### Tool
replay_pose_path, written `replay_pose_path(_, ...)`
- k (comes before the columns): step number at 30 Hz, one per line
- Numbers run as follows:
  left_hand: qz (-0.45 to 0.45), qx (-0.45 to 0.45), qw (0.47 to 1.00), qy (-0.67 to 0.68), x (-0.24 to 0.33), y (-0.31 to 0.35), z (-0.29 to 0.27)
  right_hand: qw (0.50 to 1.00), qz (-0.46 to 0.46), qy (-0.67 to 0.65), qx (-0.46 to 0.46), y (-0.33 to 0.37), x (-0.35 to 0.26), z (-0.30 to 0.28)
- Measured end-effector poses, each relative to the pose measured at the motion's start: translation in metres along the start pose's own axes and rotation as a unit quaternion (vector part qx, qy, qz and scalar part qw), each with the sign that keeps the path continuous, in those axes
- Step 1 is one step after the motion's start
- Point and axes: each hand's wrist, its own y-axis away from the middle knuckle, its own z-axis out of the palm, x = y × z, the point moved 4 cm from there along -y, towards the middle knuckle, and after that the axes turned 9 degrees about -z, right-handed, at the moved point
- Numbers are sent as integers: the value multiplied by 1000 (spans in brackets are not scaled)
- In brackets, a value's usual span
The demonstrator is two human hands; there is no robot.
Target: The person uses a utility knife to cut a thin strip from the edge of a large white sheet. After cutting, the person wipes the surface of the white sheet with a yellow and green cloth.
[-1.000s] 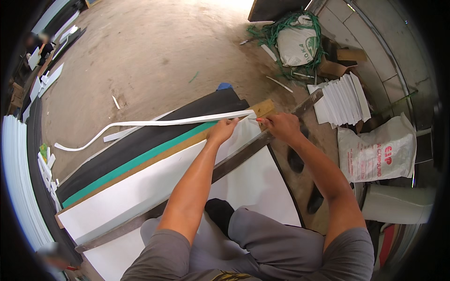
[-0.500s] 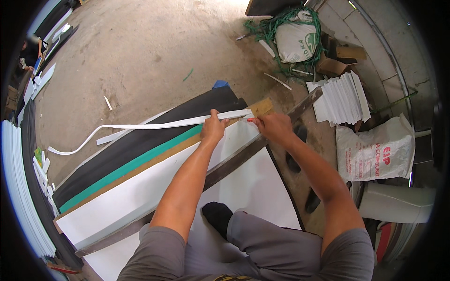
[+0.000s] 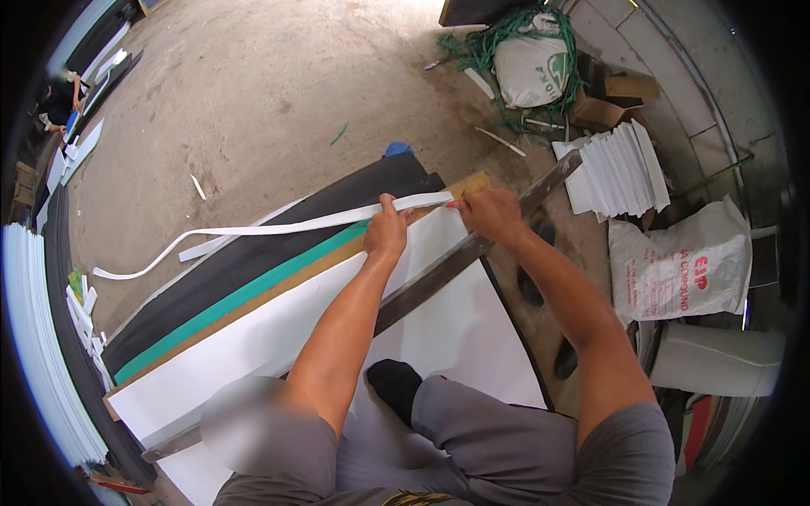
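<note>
A long, narrow white strip (image 3: pixel 329 221) runs from my right hand leftward, its loose end curling over the floor. My left hand (image 3: pixel 387 229) grips the strip near its right end, thumb raised against it. At the strip's end, my right hand (image 3: pixel 494 212) is closed on a small orange-red tool (image 3: pixel 456 205), mostly hidden by the fingers. Below both hands lies a white sheet (image 3: pixel 228 346), with a long dark straight bar (image 3: pixel 430 285) across it. A brown board edge, a green sheet (image 3: pixel 253 288) and black sheets (image 3: pixel 253 260) show under it.
At right stand a stack of white pieces (image 3: pixel 612 173), a printed white sack (image 3: pixel 679 261) and another sack (image 3: pixel 531 72) wrapped in green netting. Stacked pale sheets (image 3: pixel 46 346) line the left. A person (image 3: pixel 63 101) is at the far left. My black-socked foot (image 3: pixel 394 390) rests on the white sheet.
My right hand has shifted slightly up, bringing the orange-red tool close against the strip's end. The left hand keeps its hold on the strip, nearly in place.
</note>
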Motion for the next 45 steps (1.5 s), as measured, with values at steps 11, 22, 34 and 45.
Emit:
replay_pose_path(11,-5,41,999,25,-6,-3,4,994,57,86,-41,9,79,-26)
replay_pose_path(22,82,125,982,-114,-29,26,-77,977,-101,-180,-61,76,-33,47)
replay_pose_path(34,122,85,958,-245,-102,158,-72,961,-257,-71,-73,136,-121,88)
replay_pose_path(45,152,36,933,-323,-77,186,-65,913,-324,-34,245,140,-171,-43)
